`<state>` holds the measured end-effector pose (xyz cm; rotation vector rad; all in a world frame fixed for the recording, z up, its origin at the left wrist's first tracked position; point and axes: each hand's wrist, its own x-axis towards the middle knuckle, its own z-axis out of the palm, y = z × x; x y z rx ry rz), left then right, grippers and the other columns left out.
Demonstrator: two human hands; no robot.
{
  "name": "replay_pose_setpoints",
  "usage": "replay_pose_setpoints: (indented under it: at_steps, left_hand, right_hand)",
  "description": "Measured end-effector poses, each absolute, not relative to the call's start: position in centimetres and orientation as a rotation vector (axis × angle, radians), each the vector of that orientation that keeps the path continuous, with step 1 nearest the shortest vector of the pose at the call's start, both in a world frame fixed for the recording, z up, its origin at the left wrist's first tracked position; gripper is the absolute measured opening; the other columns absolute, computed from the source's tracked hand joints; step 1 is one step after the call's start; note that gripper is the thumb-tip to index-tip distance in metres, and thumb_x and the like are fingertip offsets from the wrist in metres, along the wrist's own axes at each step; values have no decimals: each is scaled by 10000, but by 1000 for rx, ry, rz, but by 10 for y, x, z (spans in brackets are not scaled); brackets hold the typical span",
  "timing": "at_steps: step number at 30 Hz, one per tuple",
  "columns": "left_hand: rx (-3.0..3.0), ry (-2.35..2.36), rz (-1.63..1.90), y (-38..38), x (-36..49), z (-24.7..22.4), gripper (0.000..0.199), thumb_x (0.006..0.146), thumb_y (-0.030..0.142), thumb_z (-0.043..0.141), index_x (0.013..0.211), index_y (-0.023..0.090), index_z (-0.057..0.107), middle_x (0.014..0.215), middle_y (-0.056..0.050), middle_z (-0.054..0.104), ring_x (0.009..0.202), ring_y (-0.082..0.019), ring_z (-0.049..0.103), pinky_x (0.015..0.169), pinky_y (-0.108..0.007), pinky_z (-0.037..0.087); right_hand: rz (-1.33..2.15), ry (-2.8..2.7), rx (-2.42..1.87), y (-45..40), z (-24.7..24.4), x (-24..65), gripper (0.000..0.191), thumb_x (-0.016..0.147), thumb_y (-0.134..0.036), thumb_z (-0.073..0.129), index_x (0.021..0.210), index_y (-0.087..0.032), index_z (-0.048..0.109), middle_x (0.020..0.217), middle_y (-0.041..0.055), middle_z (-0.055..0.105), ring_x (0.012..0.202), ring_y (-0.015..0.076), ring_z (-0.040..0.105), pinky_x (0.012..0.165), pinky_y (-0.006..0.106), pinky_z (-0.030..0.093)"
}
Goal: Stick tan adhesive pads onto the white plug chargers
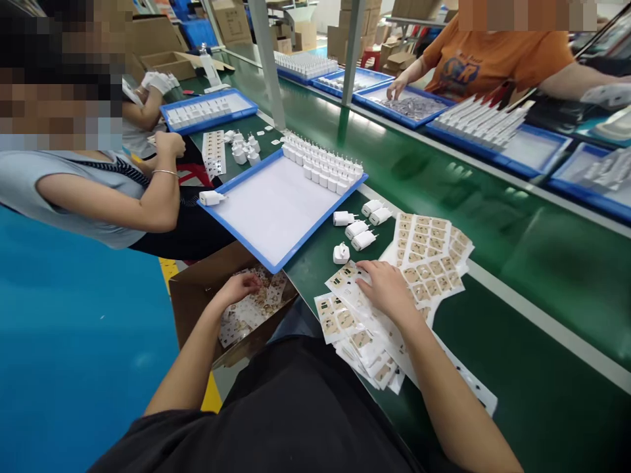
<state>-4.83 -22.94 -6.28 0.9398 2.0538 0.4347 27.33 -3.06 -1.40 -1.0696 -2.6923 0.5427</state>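
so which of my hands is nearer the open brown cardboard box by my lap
Left. Your left hand is at the mouth of the box; your right hand rests on white sheets with tan squares, on the green bench right of the box.

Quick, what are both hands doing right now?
Left hand: loosely curled over the cardboard box; can't tell if it holds anything.
Right hand: open, resting on a white sheet.

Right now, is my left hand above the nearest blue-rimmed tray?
No, the left hand is at the open cardboard box, beside the green table.
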Motion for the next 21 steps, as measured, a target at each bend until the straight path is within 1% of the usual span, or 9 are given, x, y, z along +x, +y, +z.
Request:
replay_pose_setpoints:
  at_steps: [4, 6, 8, 10, 12, 15, 17, 19, 21]
  left_hand:
    - [843, 2177, 386, -216, -52, -96, 328, 721, 351, 681, 1011, 201, 723, 906, -97, 770, 1020, -357, 701, 880, -388, 513]
    - [869, 2143, 373, -214, -48, -96, 363, 733, 352, 677, 1057, 197, 730, 959, -118, 773, 1055, -375, 692, 896, -399, 507]
    - [935, 2051, 376, -214, -41, -85, 342, 745, 383, 686, 1026, 200, 754, 1017, -125, 774, 1066, -374, 689, 897, -384, 509]
    - [1014, 1904, 385, -215, -28, -65, 305, 749, 438, 712, 963, 232, 780, 1025, -92, 781, 1012, -335, 707, 866, -337, 523]
    - [1133, 1737, 470, -213, -11, -39, 304, 786, 493, 700, 960, 259, 787, 998, -58, 785, 928, -280, 718, 816, -296, 534]
    - [1304, 1616, 829, -199, 24, -3, 348, 889, 515, 610, 1048, 242, 755, 1016, -66, 769, 884, -237, 701, 772, -288, 536]
    - [1326, 1593, 1035, -183, 47, 8, 353, 900, 512, 613, 1072, 229, 732, 1046, -75, 754, 901, -227, 691, 761, -286, 534]
    - [1272, 1525, 1139, -166, 67, 7, 350, 888, 520, 638, 1013, 206, 728, 982, -75, 746, 857, -210, 684, 735, -279, 532]
    - [1175, 1430, 1218, -155, 81, 1, 361, 883, 526, 650, 956, 179, 717, 892, -65, 728, 788, -186, 671, 706, -274, 531]
  right_hand:
    - [603, -2686, -1046, -27, -10, 274, 305, 868, -119, 576, 1148, -178, 683, 992, 105, 723, 945, 296, 689, 816, 454, 546]
    - [680, -2652, -1019, -26, -4, 276, 308, 885, -131, 542, 1154, -204, 675, 953, 66, 725, 871, 238, 701, 748, 384, 568]
    - [826, -2583, -962, -26, 5, 278, 296, 900, -166, 533, 1154, -226, 673, 941, 44, 727, 827, 206, 702, 712, 351, 577]
    - [983, -2504, -890, -27, 16, 280, 265, 913, -220, 548, 1142, -237, 680, 930, 39, 727, 811, 201, 698, 715, 357, 583]
    - [1095, -2450, -827, -29, 26, 283, 244, 932, -277, 562, 1142, -242, 682, 936, 42, 723, 819, 202, 695, 730, 368, 587]
    - [1202, -2406, -707, -35, 40, 285, 242, 960, -326, 572, 1166, -254, 677, 975, 49, 716, 867, 204, 693, 761, 368, 591]
    - [1216, -2400, -638, -39, 47, 287, 237, 971, -326, 574, 1178, -266, 674, 967, 45, 710, 877, 202, 689, 763, 358, 591]
    - [1165, -2420, -609, -44, 52, 288, 231, 983, -302, 562, 1185, -274, 670, 953, 42, 701, 870, 199, 684, 741, 345, 589]
    - [1032, -2437, -605, -47, 54, 288, 235, 990, -259, 538, 1188, -275, 665, 1011, 58, 686, 915, 210, 678, 758, 357, 589]
